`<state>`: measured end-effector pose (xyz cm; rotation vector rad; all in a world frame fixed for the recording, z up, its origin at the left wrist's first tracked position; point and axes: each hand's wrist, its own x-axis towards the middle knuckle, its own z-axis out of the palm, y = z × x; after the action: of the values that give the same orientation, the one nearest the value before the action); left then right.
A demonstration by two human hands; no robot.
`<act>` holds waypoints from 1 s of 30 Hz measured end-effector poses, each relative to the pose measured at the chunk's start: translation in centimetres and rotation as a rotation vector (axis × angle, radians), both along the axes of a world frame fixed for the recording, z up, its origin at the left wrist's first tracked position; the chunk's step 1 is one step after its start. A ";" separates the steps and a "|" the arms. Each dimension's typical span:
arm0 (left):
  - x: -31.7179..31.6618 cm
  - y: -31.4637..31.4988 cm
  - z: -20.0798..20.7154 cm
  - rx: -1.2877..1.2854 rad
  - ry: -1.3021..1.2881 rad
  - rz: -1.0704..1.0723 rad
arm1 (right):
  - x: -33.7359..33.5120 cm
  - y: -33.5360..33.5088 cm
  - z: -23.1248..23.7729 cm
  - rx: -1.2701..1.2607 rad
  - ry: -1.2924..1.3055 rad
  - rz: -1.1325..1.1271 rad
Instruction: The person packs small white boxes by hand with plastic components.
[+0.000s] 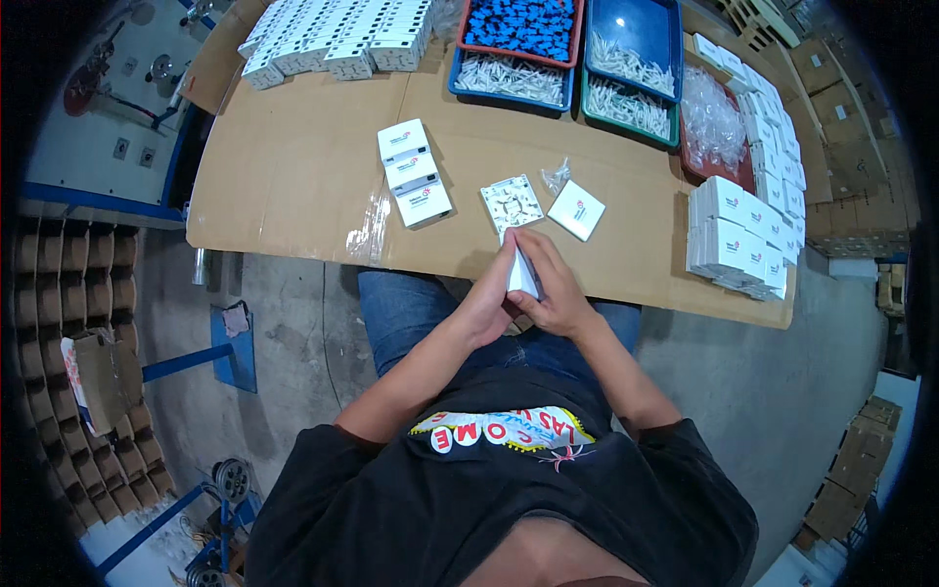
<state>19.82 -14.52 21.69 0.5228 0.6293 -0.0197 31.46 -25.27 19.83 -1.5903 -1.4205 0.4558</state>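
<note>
Between my two hands, just off the table's near edge, stands a white folded card piece or small box [521,279]; the fingers hide much of it, so I cannot tell which. My left hand [482,305] is closed on its left side, and my right hand [559,293] wraps its right side, fingertips meeting at the top. Just beyond them lies a square white piece with printed drawings [511,203]. Right of that is a flat white box [577,210], with a small clear plastic bag [557,177] behind it. Three white boxes [424,203] sit in a slanting row to the left.
The table [293,186] is covered with cardboard. White boxes are stacked at the far left [337,39] and the right [738,240]. Along the back stand a red tray [577,44] of blue parts, blue and green trays [626,127] of white pieces, and a red tray [719,174] of clear bags.
</note>
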 end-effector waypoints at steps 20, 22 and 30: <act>-0.4 0.5 -0.5 -0.116 -0.322 0.152 | 6.6 -1.9 -4.2 0.120 0.148 -0.631; -0.6 0.7 -0.4 -0.176 -0.370 0.129 | 7.6 -2.9 -5.0 -0.050 -0.248 -0.784; -0.2 -0.3 -1.8 0.358 -0.220 0.080 | 0.5 -0.5 -0.6 -0.178 0.345 -0.541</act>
<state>19.59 -14.83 19.93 0.8325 0.4376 0.2266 31.97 -25.77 19.28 -1.8489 -0.6680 0.5077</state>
